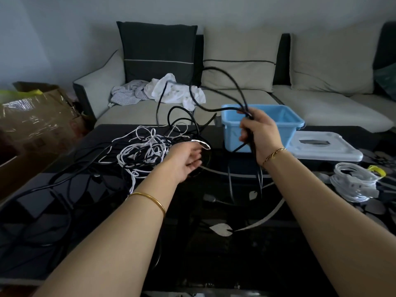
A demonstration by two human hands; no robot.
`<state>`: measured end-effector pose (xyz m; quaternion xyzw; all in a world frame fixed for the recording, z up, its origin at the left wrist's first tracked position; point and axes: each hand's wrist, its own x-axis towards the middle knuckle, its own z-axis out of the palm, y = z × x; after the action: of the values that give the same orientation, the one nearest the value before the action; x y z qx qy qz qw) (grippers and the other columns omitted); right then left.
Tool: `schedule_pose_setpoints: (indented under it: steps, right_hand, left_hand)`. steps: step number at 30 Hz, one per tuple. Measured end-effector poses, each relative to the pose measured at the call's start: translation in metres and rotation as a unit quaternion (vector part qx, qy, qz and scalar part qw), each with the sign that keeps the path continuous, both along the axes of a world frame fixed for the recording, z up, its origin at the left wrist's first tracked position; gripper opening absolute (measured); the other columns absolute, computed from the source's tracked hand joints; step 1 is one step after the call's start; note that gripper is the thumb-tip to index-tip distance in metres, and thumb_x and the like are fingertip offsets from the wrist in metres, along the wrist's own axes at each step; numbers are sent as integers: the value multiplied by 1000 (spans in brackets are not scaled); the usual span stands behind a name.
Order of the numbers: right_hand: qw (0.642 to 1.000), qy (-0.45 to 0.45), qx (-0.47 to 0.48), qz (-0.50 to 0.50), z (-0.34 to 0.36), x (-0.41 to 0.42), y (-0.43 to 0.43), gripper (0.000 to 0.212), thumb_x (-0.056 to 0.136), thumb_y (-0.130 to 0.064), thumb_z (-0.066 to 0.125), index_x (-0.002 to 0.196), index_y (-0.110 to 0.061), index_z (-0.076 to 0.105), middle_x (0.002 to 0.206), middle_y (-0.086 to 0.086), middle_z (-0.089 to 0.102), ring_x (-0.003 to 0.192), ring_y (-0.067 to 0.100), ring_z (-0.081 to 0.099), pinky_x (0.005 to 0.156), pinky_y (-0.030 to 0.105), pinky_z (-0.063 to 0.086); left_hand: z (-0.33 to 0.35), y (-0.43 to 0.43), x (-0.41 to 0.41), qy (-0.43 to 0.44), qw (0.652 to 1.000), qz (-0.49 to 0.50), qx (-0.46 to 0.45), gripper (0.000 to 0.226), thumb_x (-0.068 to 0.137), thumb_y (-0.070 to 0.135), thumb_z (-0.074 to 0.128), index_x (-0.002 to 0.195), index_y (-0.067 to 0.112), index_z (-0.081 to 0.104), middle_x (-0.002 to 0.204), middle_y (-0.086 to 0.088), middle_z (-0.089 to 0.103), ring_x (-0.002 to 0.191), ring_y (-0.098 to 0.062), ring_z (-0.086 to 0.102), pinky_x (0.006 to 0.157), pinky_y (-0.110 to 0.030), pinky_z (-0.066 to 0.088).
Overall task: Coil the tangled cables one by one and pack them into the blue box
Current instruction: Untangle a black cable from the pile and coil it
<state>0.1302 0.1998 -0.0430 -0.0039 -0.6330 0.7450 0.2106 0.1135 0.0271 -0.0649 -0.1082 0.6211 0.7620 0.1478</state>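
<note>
I see my right hand (258, 133) gripping looped black cable (216, 82) before the blue box (289, 125), left hand (186, 160) open beside the cable tangle (143, 151) at frame centre.

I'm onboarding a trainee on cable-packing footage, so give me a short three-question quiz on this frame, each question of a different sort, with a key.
1. Multiple choice: what does the right hand hold? A) nothing B) loops of black cable C) scissors
2. True or false: the blue box has its lid on.
3. Fill in: the left hand is ___, fingers relaxed, next to the tangle of white and black cables.
Key: 1 B. 2 False; the lid lies on the table beside the box. 3 open.
</note>
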Motion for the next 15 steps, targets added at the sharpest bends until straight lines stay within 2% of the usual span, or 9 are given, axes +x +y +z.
schedule_pose_setpoints:
  steps: [3,5,6,8,9,11,13,15]
  right_hand:
    - [994,23,-20,-103,11,9,14,30,83,9,39,80,-17,54,66,-4,49,44,6,35,43,18,32]
    - [989,3,2,-149,11,14,22,33,80,9,35,74,-19,51,66,-4,47,48,7,34,44,19,29]
    - [987,-8,19,-157,9,17,25,33,78,10,34,71,-18,50,65,-3,46,49,8,34,45,20,29]
    - [990,-18,31,-139,6,22,30,31,73,11,34,66,-16,48,65,-2,46,48,9,32,44,20,27]
    - [992,-16,23,-122,6,25,30,30,72,12,34,65,-14,47,63,-1,45,46,9,30,42,20,25]
    - [995,-8,10,-99,8,28,31,30,71,13,33,64,-12,46,61,2,41,41,8,25,40,20,20]
    - [995,-10,18,-101,10,27,31,30,72,13,33,62,-13,46,60,2,40,40,7,25,40,20,18]
    - [991,-17,49,-126,8,25,33,32,72,11,34,60,-15,48,59,-2,45,44,6,30,42,17,23]
  left_hand:
    - [-14,-10,-16,-17,975,215,-63,20,89,3,56,109,5,59,103,-10,63,70,-14,57,59,-25,49]
    - [-22,-18,-21,-12,963,250,-99,26,87,1,56,113,3,58,104,-13,61,65,-15,53,59,-27,47]
    - [-24,-20,-21,-7,967,234,-100,26,87,0,56,113,3,57,99,-13,60,61,-14,48,59,-27,45]
    - [-27,-20,-24,12,980,178,-89,42,89,2,58,130,5,51,113,-11,58,66,-11,48,67,-28,49]
    - [-28,-19,-26,32,985,152,-78,52,90,3,58,139,10,44,124,-8,55,74,-10,51,75,-27,50]
    - [-26,-13,-24,78,988,105,-84,60,92,4,56,146,15,34,132,-3,49,92,-12,53,85,-27,49]
    - [-31,-8,-22,98,980,43,-169,56,93,5,55,145,10,36,131,-4,50,97,-14,54,85,-29,49]
    - [-40,-7,-22,99,945,-15,-312,46,92,6,54,137,3,45,128,-9,52,103,-24,58,89,-33,48]
